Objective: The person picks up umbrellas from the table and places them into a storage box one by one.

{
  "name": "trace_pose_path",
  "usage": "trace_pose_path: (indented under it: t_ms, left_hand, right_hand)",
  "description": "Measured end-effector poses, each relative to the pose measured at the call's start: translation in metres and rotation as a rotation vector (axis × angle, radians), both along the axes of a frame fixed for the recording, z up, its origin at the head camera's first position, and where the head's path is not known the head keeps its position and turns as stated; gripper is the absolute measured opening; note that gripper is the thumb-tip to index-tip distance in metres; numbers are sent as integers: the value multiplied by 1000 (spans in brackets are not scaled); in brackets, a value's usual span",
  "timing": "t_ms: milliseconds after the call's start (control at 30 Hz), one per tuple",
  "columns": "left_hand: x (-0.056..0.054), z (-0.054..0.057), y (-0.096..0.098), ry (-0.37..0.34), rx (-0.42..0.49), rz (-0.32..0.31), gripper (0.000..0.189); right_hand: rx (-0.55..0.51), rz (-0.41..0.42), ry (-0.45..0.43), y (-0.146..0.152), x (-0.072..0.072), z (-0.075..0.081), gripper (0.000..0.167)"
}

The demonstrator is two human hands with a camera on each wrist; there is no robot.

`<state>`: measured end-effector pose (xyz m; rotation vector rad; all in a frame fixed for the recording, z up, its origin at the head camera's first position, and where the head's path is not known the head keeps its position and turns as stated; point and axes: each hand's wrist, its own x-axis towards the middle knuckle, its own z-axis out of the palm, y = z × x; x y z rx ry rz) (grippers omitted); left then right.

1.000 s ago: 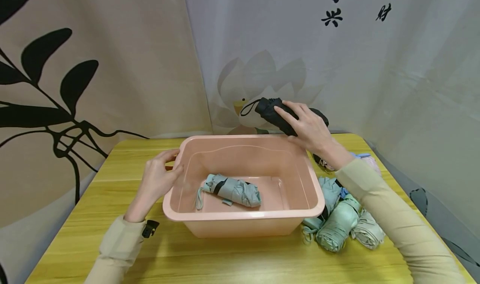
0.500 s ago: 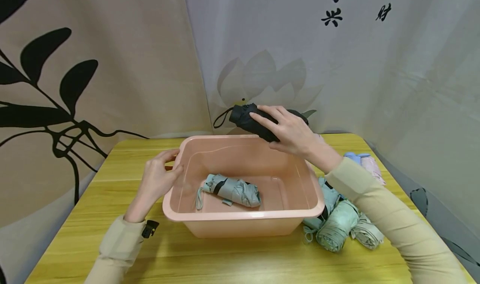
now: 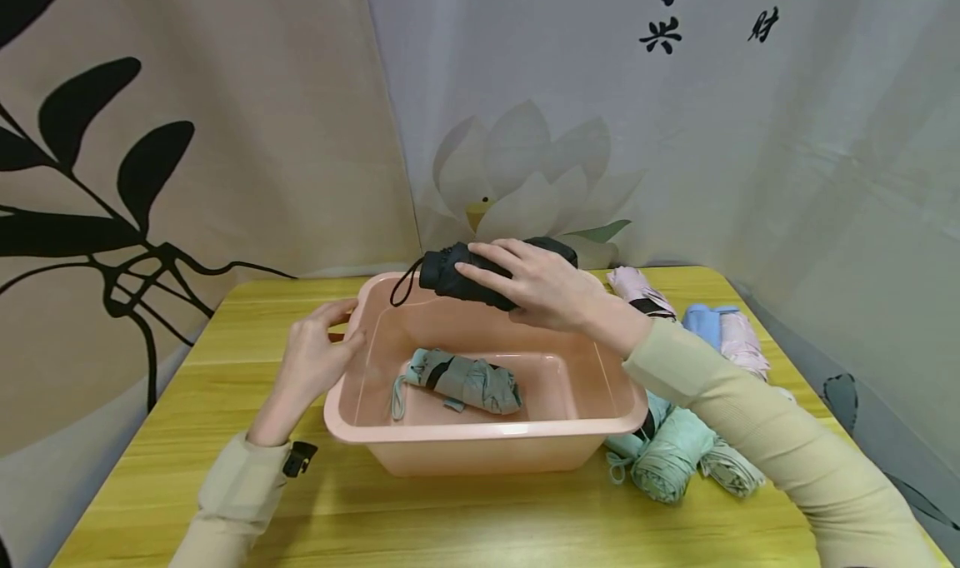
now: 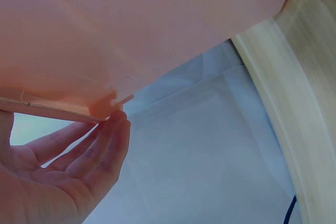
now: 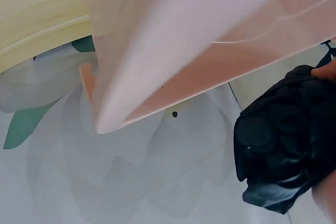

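A pink plastic basin [image 3: 480, 435] stands on the wooden table. My left hand [image 3: 318, 351] grips its left rim, thumb on the inner side and fingers outside; the left wrist view shows the fingertips [image 4: 118, 121] at the rim's edge. My right hand [image 3: 536, 285] holds a folded black umbrella [image 3: 457, 275] from above, over the basin's back part, its wrist loop hanging to the left. The right wrist view shows the end of the black umbrella [image 5: 283, 135] beside the basin wall. Inside the basin a folded grey-blue umbrella [image 3: 472, 382] lies on the floor.
Several folded umbrellas lie right of the basin: a mint green one [image 3: 672, 460], a pale grey-green one [image 3: 733, 468], a blue one [image 3: 702, 324] and pink ones, including one [image 3: 637, 291] near the back edge. A printed curtain [image 3: 525, 68] hangs behind the table [image 3: 247, 360].
My right hand has carried the black umbrella left and down, from the basin's back right corner to over its back part. The left hand has stayed on the rim.
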<state>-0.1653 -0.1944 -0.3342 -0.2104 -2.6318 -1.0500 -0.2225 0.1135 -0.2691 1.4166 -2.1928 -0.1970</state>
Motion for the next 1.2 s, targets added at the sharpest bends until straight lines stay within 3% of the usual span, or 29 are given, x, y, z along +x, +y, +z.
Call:
trace_pose_path:
  t_ms: [467,700,833,1067,1200]
  left_hand:
    - [1,1,-1,-8,-13,4,44]
    - [1,1,0,-8,-17,9,44]
    - [1,1,-1,-6,-13,9,43]
    - [0,-1,-1,-1,-13,11,43]
    - [-1,-2,-1,0,-13,8,43]
  right_hand:
    - [105,74,55,-30,5,2,82]
    - [114,119,59,-50,5,-13,58]
    - [120,112,20,-57,4,-21,57]
    - [300,40,9,-60,2,-37,66]
    - [342,21,8,-61,0,-44,67]
